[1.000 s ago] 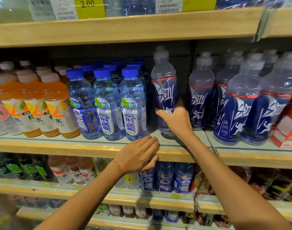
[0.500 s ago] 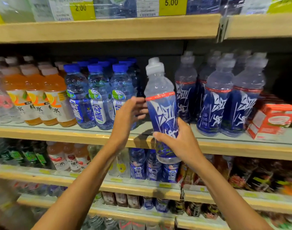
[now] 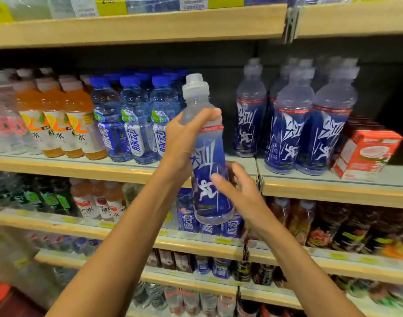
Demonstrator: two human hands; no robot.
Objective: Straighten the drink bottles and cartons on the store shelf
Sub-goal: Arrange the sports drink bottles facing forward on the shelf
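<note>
Clasping the blue bottle [image 3: 207,154], white runner on label: left grip [image 3: 186,136] above, right grip [image 3: 239,193] below.

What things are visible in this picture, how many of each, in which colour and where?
held bottle: one, blue label, clear cap, in front of the middle shelf.
blue-label bottles: at least five, same kind, middle shelf, right.
blue-cap bottles: three in front, more behind, middle shelf, left of centre.
orange bottles: three in front, more behind, middle shelf, left.
carton: one, red and white, middle shelf, far right.
shelf: several levels, wood-coloured edges.
left hand: grips the held bottle's upper part.
right hand: holds its lower part.
</note>
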